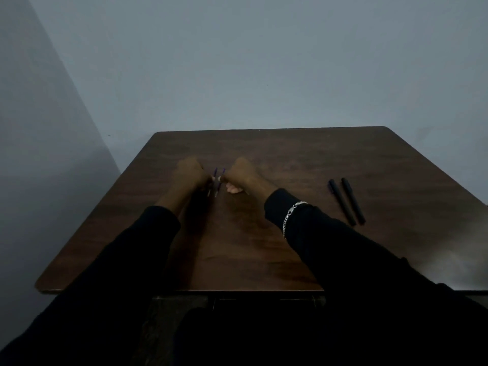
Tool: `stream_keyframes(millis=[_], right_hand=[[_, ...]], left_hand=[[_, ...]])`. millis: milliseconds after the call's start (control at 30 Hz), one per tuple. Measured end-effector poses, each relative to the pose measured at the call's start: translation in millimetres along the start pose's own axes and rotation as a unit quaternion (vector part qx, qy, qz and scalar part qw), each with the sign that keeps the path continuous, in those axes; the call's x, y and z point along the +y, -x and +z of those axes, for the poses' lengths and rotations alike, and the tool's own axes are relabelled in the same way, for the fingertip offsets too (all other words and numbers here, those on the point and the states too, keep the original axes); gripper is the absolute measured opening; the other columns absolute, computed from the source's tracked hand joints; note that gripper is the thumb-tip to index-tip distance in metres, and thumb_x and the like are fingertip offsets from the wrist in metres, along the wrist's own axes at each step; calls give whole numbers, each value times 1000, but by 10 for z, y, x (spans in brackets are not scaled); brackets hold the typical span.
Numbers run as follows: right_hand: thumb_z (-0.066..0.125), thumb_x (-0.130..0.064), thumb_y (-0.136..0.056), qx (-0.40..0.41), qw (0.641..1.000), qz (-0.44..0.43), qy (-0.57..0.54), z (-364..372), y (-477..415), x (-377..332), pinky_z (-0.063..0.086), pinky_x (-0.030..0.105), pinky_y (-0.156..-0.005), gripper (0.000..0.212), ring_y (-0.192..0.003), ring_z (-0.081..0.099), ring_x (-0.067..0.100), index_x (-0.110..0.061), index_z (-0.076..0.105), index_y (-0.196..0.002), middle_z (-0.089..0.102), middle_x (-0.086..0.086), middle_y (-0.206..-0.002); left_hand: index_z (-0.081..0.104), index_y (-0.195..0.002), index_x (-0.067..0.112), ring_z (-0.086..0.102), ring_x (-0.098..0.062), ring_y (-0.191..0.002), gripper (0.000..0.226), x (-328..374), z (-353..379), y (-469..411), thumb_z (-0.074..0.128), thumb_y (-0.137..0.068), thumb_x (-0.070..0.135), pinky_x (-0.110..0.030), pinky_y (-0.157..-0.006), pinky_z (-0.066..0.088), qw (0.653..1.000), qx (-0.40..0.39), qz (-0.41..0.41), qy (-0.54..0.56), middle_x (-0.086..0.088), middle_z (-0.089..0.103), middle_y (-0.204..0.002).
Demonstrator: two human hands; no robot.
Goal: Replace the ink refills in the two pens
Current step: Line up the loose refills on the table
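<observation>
Two thin blue ink refills (pixel 217 182) stand close together, nearly upright, between my hands at the left middle of the brown table (pixel 290 159). My left hand (pixel 191 175) pinches the left refill. My right hand (pixel 241 175) pinches the right refill; its fingers curl under. Both hands are blurred. Two black capped pens (pixel 347 200) lie side by side on the table to the right, well apart from both hands.
A silver chain bracelet (pixel 291 216) sits over my right black sleeve. A plain grey wall rises behind the table's far edge. The table's near edge runs just below my forearms.
</observation>
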State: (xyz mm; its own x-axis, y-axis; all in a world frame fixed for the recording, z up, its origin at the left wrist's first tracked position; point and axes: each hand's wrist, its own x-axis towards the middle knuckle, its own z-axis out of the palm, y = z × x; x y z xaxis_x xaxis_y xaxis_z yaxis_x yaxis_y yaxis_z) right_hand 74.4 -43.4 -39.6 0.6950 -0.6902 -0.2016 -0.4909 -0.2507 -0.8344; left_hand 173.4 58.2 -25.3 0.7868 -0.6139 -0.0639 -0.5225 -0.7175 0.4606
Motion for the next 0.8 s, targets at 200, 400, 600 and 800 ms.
stream_keyframes(millis=[200, 400, 600, 800], right_hand=[[62, -12, -97, 18, 998, 21, 63, 98, -124, -133, 59, 32, -52, 36, -48, 64, 22, 0, 59, -63, 67, 17, -65], [51, -17, -107, -10, 996, 47, 80, 126, -154, -148, 44, 18, -28, 48, -22, 53, 11, 1, 55, -63, 57, 8, -35], [63, -21, -102, -26, 991, 42, 121, -59, 15, -89, 62, 31, -57, 27, -67, 71, 25, 2, 68, -87, 71, 17, -80], [68, -24, -96, 32, 983, 37, 179, -419, 316, 272, 64, 33, -54, 32, -59, 75, 23, -4, 67, -71, 75, 13, -67]], left_hand=[[64, -76, 5, 60, -19, -64, 30, 51, -17, -141, 83, -88, 25, -28, -50, 44, 999, -22, -2, -37, -13, 66, -85], [70, -115, 1, 71, -33, -106, 30, 127, 10, -122, 67, -100, 28, -34, -78, 51, 999, -48, 6, 8, -19, 72, -121], [73, -118, -4, 75, -35, -111, 29, 201, 89, -47, 76, -93, 8, -49, -99, 61, 988, -127, -42, 81, -26, 74, -121], [77, -112, -3, 78, -28, -103, 31, 515, 309, 415, 83, -85, 11, -46, -93, 63, 989, -113, 22, 89, -19, 79, -113]])
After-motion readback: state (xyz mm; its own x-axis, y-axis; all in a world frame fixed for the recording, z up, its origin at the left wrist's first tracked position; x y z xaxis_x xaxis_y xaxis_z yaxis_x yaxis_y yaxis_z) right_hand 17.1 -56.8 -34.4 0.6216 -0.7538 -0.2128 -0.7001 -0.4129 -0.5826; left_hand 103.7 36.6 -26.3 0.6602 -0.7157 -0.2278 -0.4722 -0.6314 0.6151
